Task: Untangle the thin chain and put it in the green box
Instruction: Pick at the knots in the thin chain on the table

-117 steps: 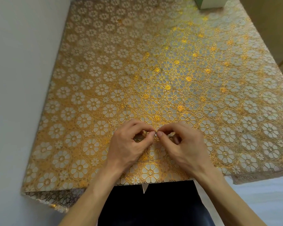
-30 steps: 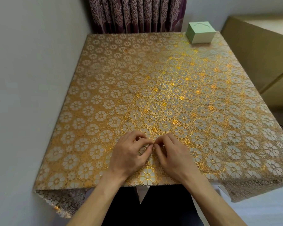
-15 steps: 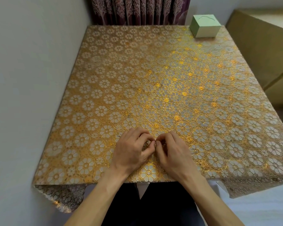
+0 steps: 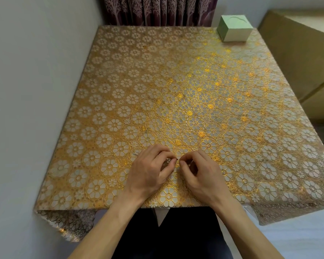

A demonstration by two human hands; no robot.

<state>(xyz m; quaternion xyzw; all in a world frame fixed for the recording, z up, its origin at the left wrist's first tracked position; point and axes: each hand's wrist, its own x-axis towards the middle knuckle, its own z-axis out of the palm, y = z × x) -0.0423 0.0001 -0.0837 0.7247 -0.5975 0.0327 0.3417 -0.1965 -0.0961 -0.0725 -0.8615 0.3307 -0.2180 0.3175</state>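
Near the table [image 4: 108, 101] edge, left hand [image 4: 150, 173] and right hand [image 4: 203, 177] pinch the thin chain [image 4: 168, 160]. Untangling looks unfinished; next needs gentle teasing.

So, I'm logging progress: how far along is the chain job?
Nothing looks finished. In hand: the left hand and right hand pinch the thin chain, barely visible between them, at the near edge of the table. Remaining: finishing the untangling and carrying it to the green box at the far right corner.
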